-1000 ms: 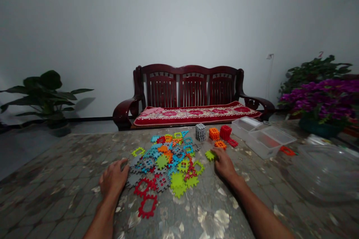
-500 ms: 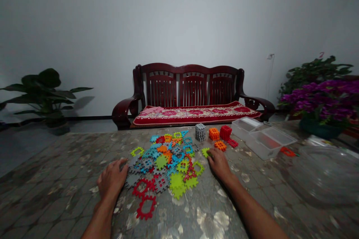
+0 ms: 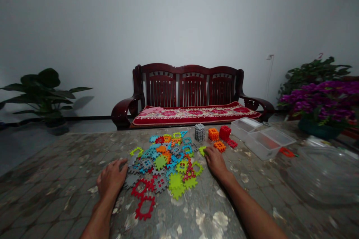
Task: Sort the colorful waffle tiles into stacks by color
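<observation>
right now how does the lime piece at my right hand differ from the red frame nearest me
The lime piece is yellow-green, the red frame deep red. The lime piece is against your right hand, which partly hides it; no hand touches the red frame. The red frame lies nearer you, the lime piece farther off. Both have toothed edges.

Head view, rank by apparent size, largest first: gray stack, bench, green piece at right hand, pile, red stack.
1. Bench
2. Pile
3. Gray stack, red stack: too alike to rank
4. Green piece, judged by its visible part; right hand may cover some
</observation>
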Tool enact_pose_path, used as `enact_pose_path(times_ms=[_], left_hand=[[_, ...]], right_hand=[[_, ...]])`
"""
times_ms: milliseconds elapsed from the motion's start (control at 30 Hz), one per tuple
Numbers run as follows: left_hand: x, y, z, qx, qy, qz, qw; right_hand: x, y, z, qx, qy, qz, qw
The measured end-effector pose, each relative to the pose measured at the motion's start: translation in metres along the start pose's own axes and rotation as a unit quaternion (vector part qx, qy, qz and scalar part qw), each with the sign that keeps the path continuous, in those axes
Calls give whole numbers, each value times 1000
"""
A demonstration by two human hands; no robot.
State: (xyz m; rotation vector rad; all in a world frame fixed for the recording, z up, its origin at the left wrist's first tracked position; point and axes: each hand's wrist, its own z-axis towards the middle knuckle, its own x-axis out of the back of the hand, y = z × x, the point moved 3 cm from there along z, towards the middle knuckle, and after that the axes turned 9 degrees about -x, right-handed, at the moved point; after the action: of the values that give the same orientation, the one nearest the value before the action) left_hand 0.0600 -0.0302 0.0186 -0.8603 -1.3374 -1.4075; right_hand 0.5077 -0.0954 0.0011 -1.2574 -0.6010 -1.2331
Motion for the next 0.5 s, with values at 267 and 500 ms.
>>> enact_pose_path(times_ms=[267,500], left_hand=[[-4,-4,1,-3,10,9,1000],[-6,-5,2,-10,30,-1,1000]], right_hand=[[3,-5,-3,-11,15,-33,999],[0,-30,-5,74,34,-66,995]])
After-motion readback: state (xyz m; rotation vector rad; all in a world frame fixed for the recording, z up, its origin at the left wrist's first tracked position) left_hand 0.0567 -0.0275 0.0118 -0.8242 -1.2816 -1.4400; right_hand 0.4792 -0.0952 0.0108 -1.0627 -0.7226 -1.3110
